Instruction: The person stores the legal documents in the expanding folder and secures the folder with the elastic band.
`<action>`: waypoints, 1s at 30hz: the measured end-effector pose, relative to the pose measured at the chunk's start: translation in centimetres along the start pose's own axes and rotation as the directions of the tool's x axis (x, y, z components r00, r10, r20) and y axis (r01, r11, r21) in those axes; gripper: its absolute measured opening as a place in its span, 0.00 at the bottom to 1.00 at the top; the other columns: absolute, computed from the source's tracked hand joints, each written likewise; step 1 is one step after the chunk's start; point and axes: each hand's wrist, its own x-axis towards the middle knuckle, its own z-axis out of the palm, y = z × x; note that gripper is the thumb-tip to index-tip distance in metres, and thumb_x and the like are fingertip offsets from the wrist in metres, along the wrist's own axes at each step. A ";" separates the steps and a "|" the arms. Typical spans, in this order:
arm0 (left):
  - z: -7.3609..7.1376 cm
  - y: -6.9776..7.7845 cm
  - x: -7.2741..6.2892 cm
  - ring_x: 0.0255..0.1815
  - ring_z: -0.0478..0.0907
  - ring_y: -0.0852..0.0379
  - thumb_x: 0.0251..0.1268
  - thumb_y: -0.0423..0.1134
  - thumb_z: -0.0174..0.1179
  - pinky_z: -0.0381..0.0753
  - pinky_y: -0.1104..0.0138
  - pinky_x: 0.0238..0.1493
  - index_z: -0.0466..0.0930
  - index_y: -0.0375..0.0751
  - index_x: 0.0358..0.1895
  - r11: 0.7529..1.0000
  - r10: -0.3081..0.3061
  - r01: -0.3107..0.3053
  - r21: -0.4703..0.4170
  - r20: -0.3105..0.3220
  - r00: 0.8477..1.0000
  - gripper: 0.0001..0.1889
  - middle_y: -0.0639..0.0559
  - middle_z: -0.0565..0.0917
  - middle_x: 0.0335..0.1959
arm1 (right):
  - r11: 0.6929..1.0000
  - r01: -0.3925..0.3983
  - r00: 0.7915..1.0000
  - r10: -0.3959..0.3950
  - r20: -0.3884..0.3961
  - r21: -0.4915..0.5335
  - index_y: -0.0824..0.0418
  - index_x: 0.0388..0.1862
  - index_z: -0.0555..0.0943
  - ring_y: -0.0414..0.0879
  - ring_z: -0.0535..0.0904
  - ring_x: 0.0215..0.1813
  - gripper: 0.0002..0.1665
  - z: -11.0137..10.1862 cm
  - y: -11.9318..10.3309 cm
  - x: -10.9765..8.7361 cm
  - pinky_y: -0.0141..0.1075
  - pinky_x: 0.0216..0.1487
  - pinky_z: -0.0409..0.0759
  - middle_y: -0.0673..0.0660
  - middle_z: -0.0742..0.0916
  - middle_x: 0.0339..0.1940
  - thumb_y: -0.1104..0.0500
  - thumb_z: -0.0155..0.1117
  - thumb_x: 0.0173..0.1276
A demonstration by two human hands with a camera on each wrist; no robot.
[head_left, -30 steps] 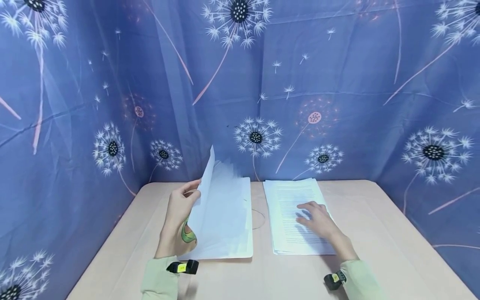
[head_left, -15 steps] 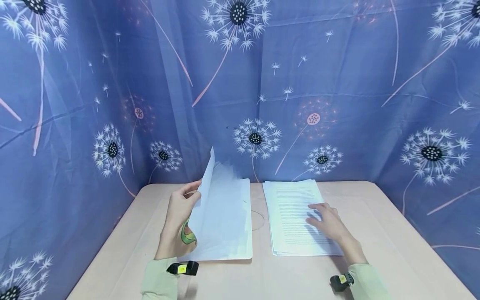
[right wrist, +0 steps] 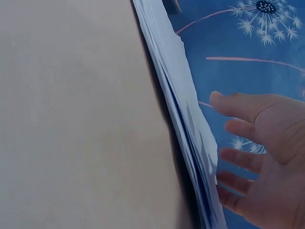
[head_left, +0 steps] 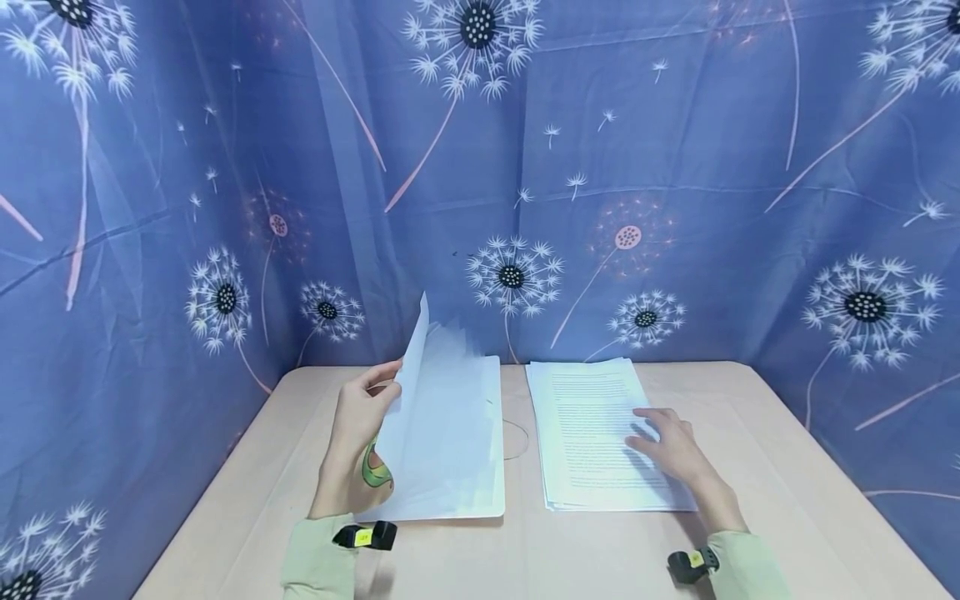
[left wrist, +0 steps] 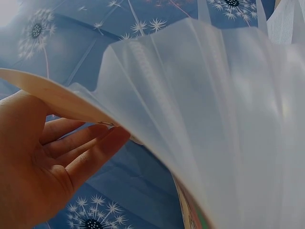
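My left hand grips the raised cover of a folder at its left edge, and the cover stands bent upward. Thin translucent plastic sleeves fan out inside it, and a green and orange picture shows on the cover's outer side. To the right lies a stack of printed sheets. Over the stack's right part is my right hand, fingers spread and loosely bent, fingertips right at the top sheet. In the right wrist view the fingers are apart beside the layered paper edges.
Both things lie on a pale tabletop with rounded far corners. Blue dandelion-printed cloth hangs behind and along both sides. A thin curved line shows on the tabletop between folder and sheets.
My right hand has moved to the right across the stack, and the lower right corner of the paper has shifted right with it. The left hand and the folder cover have stayed in place.
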 end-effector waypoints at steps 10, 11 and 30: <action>0.0 0.0 -0.1 0.54 0.83 0.53 0.65 0.39 0.56 0.79 0.60 0.53 0.81 0.55 0.61 1.000 -0.003 0.003 0.001 0.009 1.000 0.21 0.52 0.83 0.59 | 0.990 -0.141 0.989 0.140 0.041 0.010 0.71 0.72 0.64 0.72 0.63 0.60 0.43 -0.2 1.6 0.3 0.65 0.58 0.67 0.78 0.68 0.62 0.51 0.67 0.65; 0.0 0.0 -0.1 0.54 0.82 0.53 0.66 0.39 0.56 0.79 0.58 0.54 0.81 0.55 0.61 1.000 -0.001 0.001 0.004 0.013 1.000 0.21 0.52 0.83 0.59 | 0.988 -0.156 0.987 0.155 0.050 0.022 0.71 0.72 0.63 0.71 0.64 0.61 0.44 -0.2 1.7 0.3 0.65 0.58 0.68 0.78 0.68 0.61 0.51 0.67 0.65; 0.0 0.2 -0.2 0.53 0.82 0.53 0.67 0.39 0.56 0.77 0.61 0.47 0.80 0.56 0.62 1.000 0.016 -0.016 0.005 0.031 0.999 0.21 0.54 0.82 0.60 | 0.975 -0.213 0.972 0.205 0.118 0.061 0.71 0.75 0.59 0.71 0.72 0.59 0.47 -0.6 2.9 0.3 0.63 0.59 0.71 0.79 0.70 0.61 0.53 0.68 0.65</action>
